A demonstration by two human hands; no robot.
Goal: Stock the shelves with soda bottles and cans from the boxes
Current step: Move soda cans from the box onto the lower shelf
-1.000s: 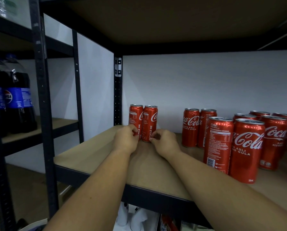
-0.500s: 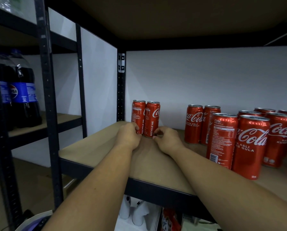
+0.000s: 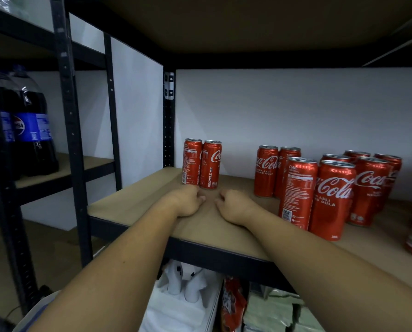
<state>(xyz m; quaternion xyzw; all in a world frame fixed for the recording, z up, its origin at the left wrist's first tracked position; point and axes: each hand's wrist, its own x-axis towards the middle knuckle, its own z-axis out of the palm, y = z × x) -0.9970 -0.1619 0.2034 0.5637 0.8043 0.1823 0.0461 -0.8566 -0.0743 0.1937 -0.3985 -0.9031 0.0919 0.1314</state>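
Observation:
Two red Coca-Cola cans (image 3: 192, 161) (image 3: 211, 164) stand upright side by side at the back left of the wooden shelf board (image 3: 133, 200). My left hand (image 3: 184, 202) lies on the board just in front of the left can, fingers curled, holding nothing. My right hand (image 3: 236, 207) rests beside it in front of the right can, also curled and holding nothing. A small gap separates both hands from the cans.
Several more Coca-Cola cans (image 3: 332, 197) stand grouped on the right of the same shelf. Large Pepsi bottles (image 3: 32, 130) fill the neighbouring rack at left. A black upright post (image 3: 169, 121) marks the back left corner. White and red packages (image 3: 188, 295) lie below the shelf.
Both hands were pinching the bases of the two cans; they have let go and drawn back a little toward me. The cans stay where they stood.

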